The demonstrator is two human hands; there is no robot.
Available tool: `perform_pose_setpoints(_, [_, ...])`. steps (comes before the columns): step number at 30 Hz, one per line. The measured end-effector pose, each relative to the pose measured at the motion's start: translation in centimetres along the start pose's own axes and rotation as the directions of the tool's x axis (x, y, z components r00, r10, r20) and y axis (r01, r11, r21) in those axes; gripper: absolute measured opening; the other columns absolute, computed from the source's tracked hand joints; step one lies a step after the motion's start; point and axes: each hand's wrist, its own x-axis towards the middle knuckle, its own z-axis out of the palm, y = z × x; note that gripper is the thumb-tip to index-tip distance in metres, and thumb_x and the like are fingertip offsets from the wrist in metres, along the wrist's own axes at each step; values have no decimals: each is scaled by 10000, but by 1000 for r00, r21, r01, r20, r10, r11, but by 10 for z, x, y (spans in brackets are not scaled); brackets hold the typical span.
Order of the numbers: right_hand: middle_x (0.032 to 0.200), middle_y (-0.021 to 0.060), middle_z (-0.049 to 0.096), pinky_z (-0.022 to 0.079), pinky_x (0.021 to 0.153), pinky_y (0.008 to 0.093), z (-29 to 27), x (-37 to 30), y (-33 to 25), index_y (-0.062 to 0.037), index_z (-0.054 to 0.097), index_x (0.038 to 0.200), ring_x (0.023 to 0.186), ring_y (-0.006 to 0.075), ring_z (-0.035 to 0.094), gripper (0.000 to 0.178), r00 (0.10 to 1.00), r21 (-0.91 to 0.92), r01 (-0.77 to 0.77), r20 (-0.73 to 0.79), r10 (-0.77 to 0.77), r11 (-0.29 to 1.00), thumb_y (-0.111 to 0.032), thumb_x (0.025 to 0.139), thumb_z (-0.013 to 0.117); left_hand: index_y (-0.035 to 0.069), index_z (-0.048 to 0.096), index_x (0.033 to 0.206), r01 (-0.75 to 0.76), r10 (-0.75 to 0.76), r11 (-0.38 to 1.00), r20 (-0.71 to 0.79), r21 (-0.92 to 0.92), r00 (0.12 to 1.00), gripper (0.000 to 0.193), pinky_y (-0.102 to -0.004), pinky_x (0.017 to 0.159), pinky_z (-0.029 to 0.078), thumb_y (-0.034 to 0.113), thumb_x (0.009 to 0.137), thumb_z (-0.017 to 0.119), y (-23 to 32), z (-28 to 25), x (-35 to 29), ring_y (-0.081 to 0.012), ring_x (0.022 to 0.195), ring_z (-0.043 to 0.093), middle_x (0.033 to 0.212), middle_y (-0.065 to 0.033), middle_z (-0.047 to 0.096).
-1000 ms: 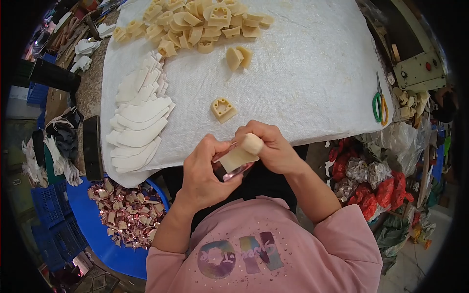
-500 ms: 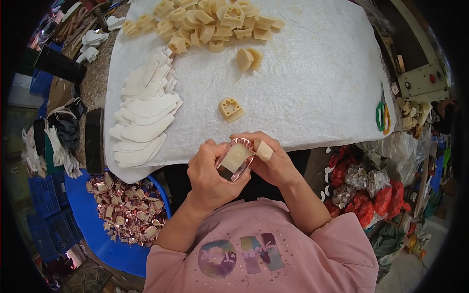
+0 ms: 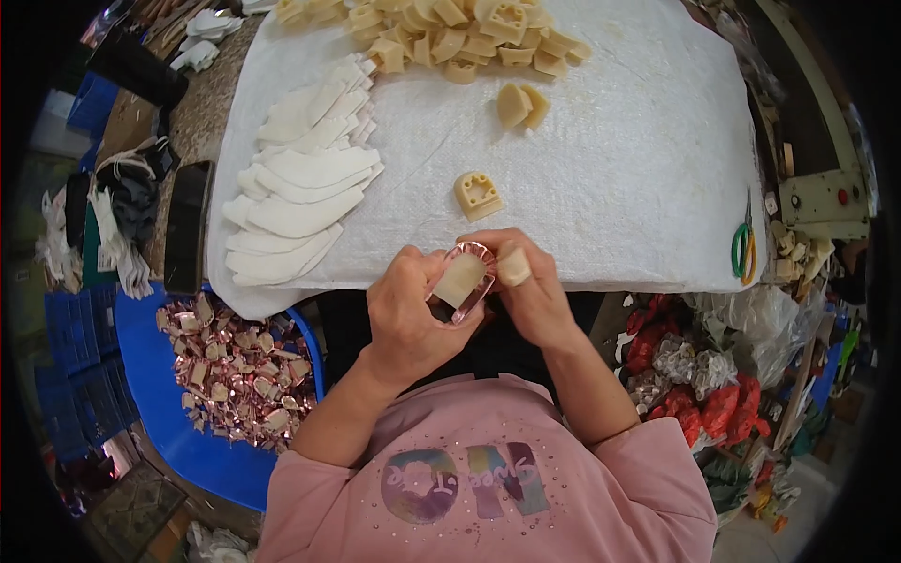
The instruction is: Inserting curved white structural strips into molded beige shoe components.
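My left hand (image 3: 408, 305) is closed around a shiny pink U-shaped shell (image 3: 487, 270) with a ridged curved rim. A flat cream piece (image 3: 460, 281) lies inside it. On the shell's other side, my right hand (image 3: 537, 298) grips it with curled fingers, partly hidden behind it. A pale cream block or covering (image 3: 513, 266) sits at the right thumb; I cannot tell which. Just beyond my hands a cream plastic block with holes (image 3: 479, 195) rests on the white-covered table (image 3: 619, 188).
Many cream blocks (image 3: 460, 42) are heaped at the back, with overlapping white curved sheets (image 3: 305, 197) at left. A blue tub (image 3: 202, 460) of pink-and-cream pieces stands lower left. Also near are a phone (image 3: 190, 225), scissors (image 3: 743, 249) and red plastic bags (image 3: 718, 413).
The view has shifted, so the table's things appear farther right and higher. Both hands still hold the shell; the right thumb has turned more upright, and the cream piece shows differently inside.
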Motion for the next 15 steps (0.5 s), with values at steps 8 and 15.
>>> perform_pose_setpoints(8, [816,45,548,426,660,263,4,48,-25,-1,531,1155,695,123,513,327,944,-208,314,174,-281,926,-258,963,466,0,489,1025,168,-152,972,-105,166,983,402,-275,675,444,-11,677,690,-26,-68,-17,-172,716,525,836,-91,533])
perform_pose_setpoints(15, [913,107,561,437,756,347,33,91,-25,-23,584,1057,860,264,512,262,911,-608,413,285,-298,678,-23,795,592,-16,489,1147,672,-343,501,-587,546,733,446,-318,827,416,72,749,671,-69,-195,-104,-214,967,485,1082,-125,477])
